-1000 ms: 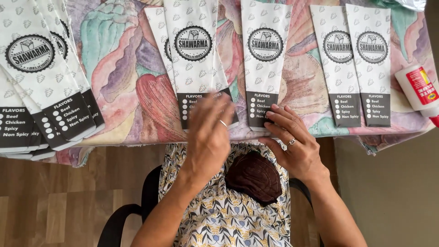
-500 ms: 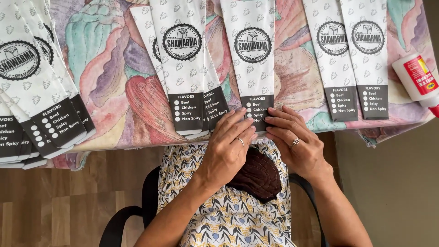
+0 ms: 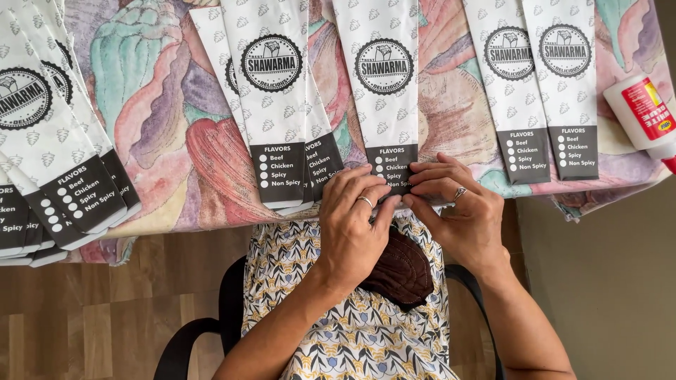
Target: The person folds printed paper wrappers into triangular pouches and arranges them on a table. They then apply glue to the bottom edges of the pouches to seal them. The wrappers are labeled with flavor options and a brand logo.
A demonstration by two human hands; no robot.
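Wooden floor (image 3: 84,309), black chair (image 3: 211,331), patterned tablecloth (image 3: 162,119).
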